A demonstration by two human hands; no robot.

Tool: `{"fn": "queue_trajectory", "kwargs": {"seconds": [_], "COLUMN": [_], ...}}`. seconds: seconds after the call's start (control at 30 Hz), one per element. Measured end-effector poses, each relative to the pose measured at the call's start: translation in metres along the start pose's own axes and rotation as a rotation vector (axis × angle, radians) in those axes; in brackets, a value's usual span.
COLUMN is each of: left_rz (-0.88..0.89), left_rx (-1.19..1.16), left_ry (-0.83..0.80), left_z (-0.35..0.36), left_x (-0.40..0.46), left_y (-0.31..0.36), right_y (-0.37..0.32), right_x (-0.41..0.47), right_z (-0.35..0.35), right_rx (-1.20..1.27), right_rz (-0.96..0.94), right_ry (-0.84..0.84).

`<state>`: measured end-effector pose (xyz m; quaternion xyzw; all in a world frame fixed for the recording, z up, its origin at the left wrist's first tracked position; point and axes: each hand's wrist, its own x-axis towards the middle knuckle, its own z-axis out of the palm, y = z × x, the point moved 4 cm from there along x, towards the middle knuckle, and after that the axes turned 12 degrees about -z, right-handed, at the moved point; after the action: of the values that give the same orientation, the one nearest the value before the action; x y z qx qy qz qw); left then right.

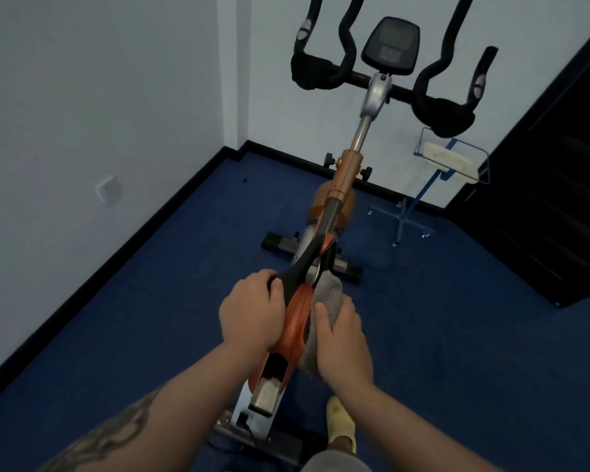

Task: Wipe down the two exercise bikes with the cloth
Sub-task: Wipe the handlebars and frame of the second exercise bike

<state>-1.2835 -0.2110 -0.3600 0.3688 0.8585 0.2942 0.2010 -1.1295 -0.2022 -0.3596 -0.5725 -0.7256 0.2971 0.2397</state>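
Note:
One exercise bike stands in front of me, orange and silver, with black handlebars and a console at the top. Its orange and black saddle lies between my hands. My left hand grips the saddle's left side, fingers curled over its black edge. My right hand presses a grey cloth against the saddle's right side, thumb on top of the cloth. The second bike is not in view.
White walls meet in a corner behind the bike. A blue wire stand holding a pale object stands right of the bike. A dark door or cabinet fills the right side. The floor is blue carpet. My yellow shoe is below the saddle.

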Motion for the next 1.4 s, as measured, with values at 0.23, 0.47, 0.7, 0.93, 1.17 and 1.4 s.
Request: {"fn": "queue_trajectory", "kwargs": {"seconds": [0.23, 0.47, 0.7, 0.93, 1.17, 1.4], "left_rz": [-0.009, -0.001, 0.004, 0.003, 0.001, 0.009], "left_rx": [0.002, -0.005, 0.006, -0.006, -0.011, -0.022], "left_ry": [0.006, 0.007, 0.015, 0.002, 0.003, 0.012], "left_z": [0.000, 0.001, -0.001, 0.001, 0.000, 0.000], "left_x": [-0.001, 0.000, -0.003, -0.001, -0.001, 0.000], "left_y": [0.000, -0.001, -0.001, -0.001, 0.000, -0.001], "right_y": [-0.004, -0.017, -0.023, -0.019, -0.022, -0.015], "right_x": [0.054, 0.010, 0.054, 0.024, 0.067, 0.039], "right_z": [0.003, 0.008, 0.011, 0.009, 0.013, 0.011], "right_rx": [-0.130, -0.384, -0.307, -0.376, -0.311, -0.322], "right_rz": [0.245, -0.133, 0.056, -0.044, 0.162, 0.009], "right_ry": [-0.161, -0.144, -0.170, -0.159, -0.186, -0.129]}}
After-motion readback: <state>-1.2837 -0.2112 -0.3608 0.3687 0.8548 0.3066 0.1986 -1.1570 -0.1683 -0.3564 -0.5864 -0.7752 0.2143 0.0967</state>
